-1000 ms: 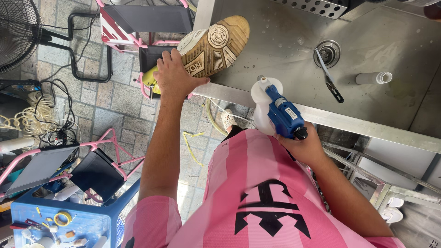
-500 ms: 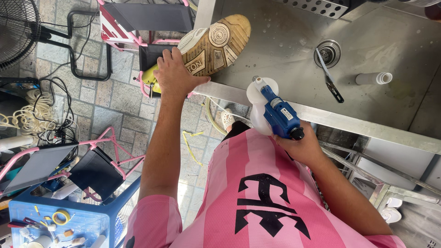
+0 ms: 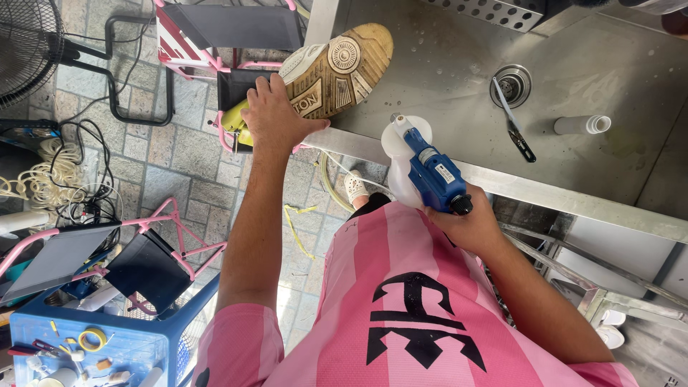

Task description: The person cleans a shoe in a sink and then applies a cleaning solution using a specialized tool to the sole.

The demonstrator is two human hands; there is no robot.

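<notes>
In the head view, the left arm is stretched forward and away from the body, and the left hand [image 3: 276, 118] is laid palm-down on a sports shoe [image 3: 330, 72]. The shoe is held sole-up on the edge of a steel sink [image 3: 459, 64]; its tan sole points away from the fingers, toward the basin. The fingers are spread and clamped over the heel end, with the thumb on the sole's near edge.

The right arm is bent close to the chest. The right hand [image 3: 469, 222] is closed around the grip of a blue spray gun [image 3: 433, 172] with a white bottle [image 3: 398, 154] under it. The fingers are wrapped tight on the grip; the nozzle is aimed ahead of the fingers, toward the shoe, but is apart from it.

Beyond the right fingers, a drain [image 3: 510, 84], a knife [image 3: 516, 129] and a white tube [image 3: 582, 125] lie in the basin. Left of the left fingers, pink folding stools [image 3: 236, 29] and a fan [image 3: 29, 43] stand on the paved floor. A blue crate [image 3: 100, 344] sits below the elbow.
</notes>
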